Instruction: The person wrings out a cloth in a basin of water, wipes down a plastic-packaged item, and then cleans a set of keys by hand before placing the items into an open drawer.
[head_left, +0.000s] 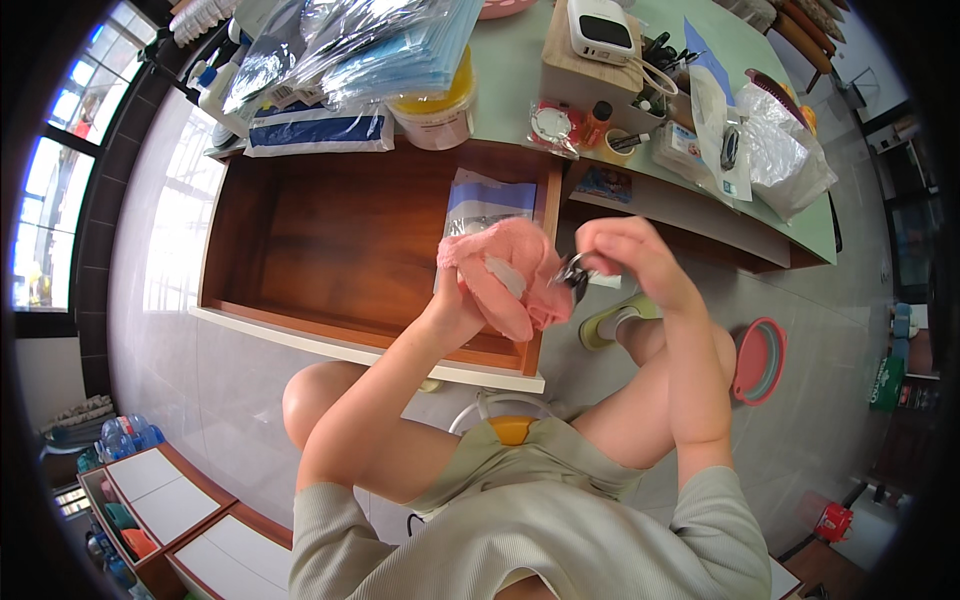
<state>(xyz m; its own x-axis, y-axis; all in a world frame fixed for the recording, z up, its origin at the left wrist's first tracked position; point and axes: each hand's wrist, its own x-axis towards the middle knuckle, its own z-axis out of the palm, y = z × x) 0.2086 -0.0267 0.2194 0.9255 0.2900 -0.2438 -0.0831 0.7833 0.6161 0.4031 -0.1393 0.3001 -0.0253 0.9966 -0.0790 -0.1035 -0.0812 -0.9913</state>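
My left hand (455, 311) grips a pink fluffy cloth (510, 262), which has a pale patch on it, over the right end of an open wooden drawer (322, 232). Just right of the cloth, my right hand (626, 255) pinches a small dark and shiny metal object (576, 274) by what looks like a ring; blur hides its exact kind. That object touches or nearly touches the cloth's right edge. Behind the cloth, a clear and blue plastic packet (491, 196) lies in the drawer's right back corner.
On the green tabletop (510, 82) stand a yellow-lidded tub (435, 120), plastic-wrapped packs (390, 60), a white power bank (600, 30) on a box, small bottles and a white plastic bag (787, 150). A pink and grey collapsible basin (760, 360) is at the right, by my knee.
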